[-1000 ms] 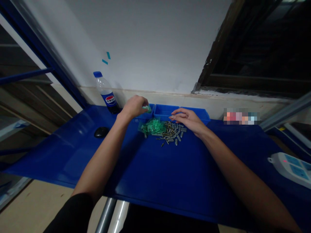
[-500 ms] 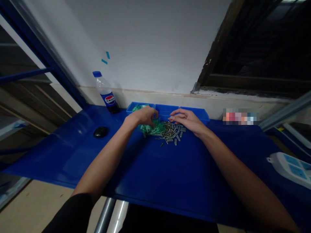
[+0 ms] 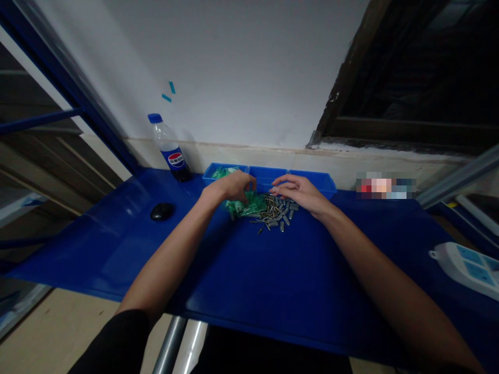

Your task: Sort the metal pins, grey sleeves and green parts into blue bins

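Note:
My left hand (image 3: 235, 184) hovers over crumpled green plastic pieces (image 3: 253, 203), its thumb and fingers curved and apart, with nothing seen between them. My right hand (image 3: 299, 191) is over the right side of a pile of thin metal pins (image 3: 272, 210) and small grey cylindrical pieces (image 3: 286, 220). Its thumb and fingertips come together on something small and pale that I cannot make out. Just behind both hands stands a blue tray (image 3: 268, 175) with three compartments; more green plastic (image 3: 223, 172) lies in the left one.
Blue tabletop (image 3: 249, 280) spreads under everything. At the left are a black computer mouse (image 3: 162, 211) and an upright cola bottle (image 3: 170, 148). A white power strip (image 3: 465, 267) lies at the right edge. Behind the table rises a white wall (image 3: 241, 78).
My left hand has shifted very slightly to the right. My right hand and the pile look the same.

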A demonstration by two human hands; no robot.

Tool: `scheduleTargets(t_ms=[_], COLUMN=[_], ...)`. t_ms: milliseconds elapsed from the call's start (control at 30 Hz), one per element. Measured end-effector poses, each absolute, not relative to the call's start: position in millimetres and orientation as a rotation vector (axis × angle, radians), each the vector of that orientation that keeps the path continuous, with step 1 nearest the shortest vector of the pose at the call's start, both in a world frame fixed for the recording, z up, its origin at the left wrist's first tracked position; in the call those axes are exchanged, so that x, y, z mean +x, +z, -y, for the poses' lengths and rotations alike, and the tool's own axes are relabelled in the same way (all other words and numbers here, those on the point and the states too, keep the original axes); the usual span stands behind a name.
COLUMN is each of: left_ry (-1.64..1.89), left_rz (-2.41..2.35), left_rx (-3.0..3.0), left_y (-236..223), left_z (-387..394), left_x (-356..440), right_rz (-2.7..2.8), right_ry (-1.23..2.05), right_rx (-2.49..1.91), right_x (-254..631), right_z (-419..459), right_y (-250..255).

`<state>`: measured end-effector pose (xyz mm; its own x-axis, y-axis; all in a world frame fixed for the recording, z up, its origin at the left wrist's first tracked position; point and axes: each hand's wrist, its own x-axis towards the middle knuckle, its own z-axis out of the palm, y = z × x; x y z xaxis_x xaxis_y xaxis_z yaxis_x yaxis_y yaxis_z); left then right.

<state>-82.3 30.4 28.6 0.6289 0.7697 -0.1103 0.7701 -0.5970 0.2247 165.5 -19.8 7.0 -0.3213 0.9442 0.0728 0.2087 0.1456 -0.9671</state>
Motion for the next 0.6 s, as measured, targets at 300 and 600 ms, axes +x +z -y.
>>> scheduleTargets(t_ms=[300, 600], left_ry=[0.0, -0.05], left_rz=[-1.269, -1.349], left_rx=[2.675, 2.675], left_y=[20.0, 22.5], left_z=[-33.9, -30.3], left_x=[-79.1, -77.7], right_rz=[1.685, 1.697], right_ry=[1.234, 1.259], right_rx=[-1.12, -1.109], right_x=[165.1, 163.7], right_z=[20.9, 20.1], right_y=[7.5, 4.0])
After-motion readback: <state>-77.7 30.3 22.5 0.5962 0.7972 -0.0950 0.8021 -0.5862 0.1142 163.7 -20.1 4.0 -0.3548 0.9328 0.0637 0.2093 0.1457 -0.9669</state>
